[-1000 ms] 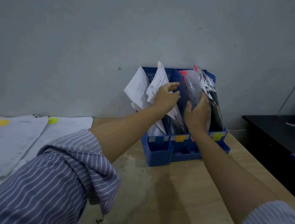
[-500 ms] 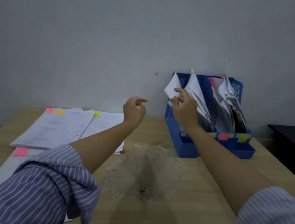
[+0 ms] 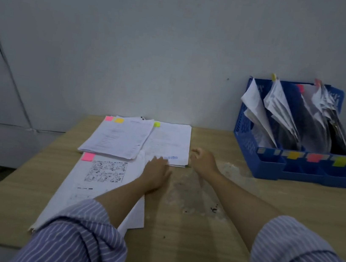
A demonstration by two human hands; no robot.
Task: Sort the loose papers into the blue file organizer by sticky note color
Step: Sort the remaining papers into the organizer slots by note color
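Left grip (image 3: 157, 171) flat on loose papers (image 3: 165, 145), right grip (image 3: 204, 159) loosely curled, empty

I see loose papers (image 3: 122, 139) lying flat at table-left (pink, orange, yellow-green notes), well apart from the upright, paper-stuffed blue file organizer (image 3: 291, 167) at right.

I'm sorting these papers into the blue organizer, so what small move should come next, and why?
Probably pinch up the white sheet with the blue stamp, the one tagged by the green sticky note. The left hand already rests flat at its near edge, the right hand is beside it holding nothing, and the blue plastic file organizer has a green-labelled slot.
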